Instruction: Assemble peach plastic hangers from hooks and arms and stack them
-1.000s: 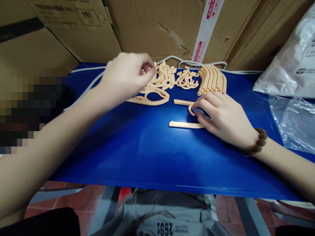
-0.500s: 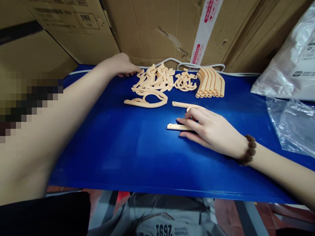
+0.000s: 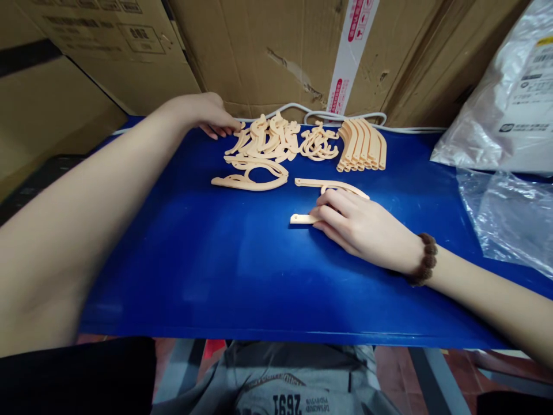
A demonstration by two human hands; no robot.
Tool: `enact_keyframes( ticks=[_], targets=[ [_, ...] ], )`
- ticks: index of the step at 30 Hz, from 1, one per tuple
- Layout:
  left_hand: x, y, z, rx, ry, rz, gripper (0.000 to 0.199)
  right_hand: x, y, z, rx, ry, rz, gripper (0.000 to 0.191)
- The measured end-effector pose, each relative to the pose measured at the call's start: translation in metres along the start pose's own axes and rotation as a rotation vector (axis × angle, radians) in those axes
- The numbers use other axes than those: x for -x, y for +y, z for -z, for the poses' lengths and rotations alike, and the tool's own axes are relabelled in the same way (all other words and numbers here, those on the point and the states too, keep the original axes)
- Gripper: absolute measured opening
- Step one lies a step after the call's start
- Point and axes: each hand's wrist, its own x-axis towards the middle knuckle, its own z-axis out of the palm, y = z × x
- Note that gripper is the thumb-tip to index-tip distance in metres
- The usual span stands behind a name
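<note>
At the back left of the blue table, my left hand [image 3: 216, 117] pinches the end of a curved beige hanger part [image 3: 243, 137] at the edge of a loose pile. My right hand [image 3: 352, 222] closes over a beige hanger arm [image 3: 302, 219], whose flat holed end sticks out to the left of the fingers. Just behind that hand lies another hanger arm [image 3: 311, 183], partly covered by the knuckles. A folded beige hanger [image 3: 254, 183] rests in front of the pile [image 3: 272, 138].
Small beige hooks [image 3: 319, 143] lie beside the pile, then a neat stack of curved arms [image 3: 363, 144]. A white cable [image 3: 298, 106] runs along the cardboard boxes [image 3: 259, 52] behind. Clear plastic wrap [image 3: 505, 219] and a white bag [image 3: 488, 127] occupy the right side.
My right fingers have closed further round the hanger arm, so less of it shows. My left hand stays at the pile's left edge. The whole view has shifted slightly.
</note>
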Motion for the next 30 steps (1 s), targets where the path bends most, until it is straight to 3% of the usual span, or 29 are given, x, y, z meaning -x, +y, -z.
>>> enact_keyframes(
  ticks=[7,13,17,22,26,30],
  targets=[
    [0.015,0.014,-0.008,0.011,0.106,0.034,0.025,0.002,-0.001,0.001,0.043,-0.041,0.045,0.037],
    [0.04,0.027,-0.01,0.06,0.194,0.008,0.031,0.005,-0.004,0.001,0.159,-0.011,0.073,0.028],
    [0.063,0.035,0.001,0.14,0.321,-0.055,0.044,0.007,-0.006,0.003,0.238,-0.021,0.056,0.028],
    [0.094,0.061,0.027,0.308,0.479,-0.2,0.034,0.007,-0.006,0.005,0.264,-0.057,0.029,0.029],
    [0.134,0.093,0.026,0.356,0.51,-0.36,0.02,0.006,-0.005,0.006,0.173,-0.089,-0.01,0.028],
    [0.184,0.122,-0.006,0.211,0.33,-0.514,0.017,0.006,-0.003,0.006,0.138,-0.07,-0.038,0.031]
  ],
)
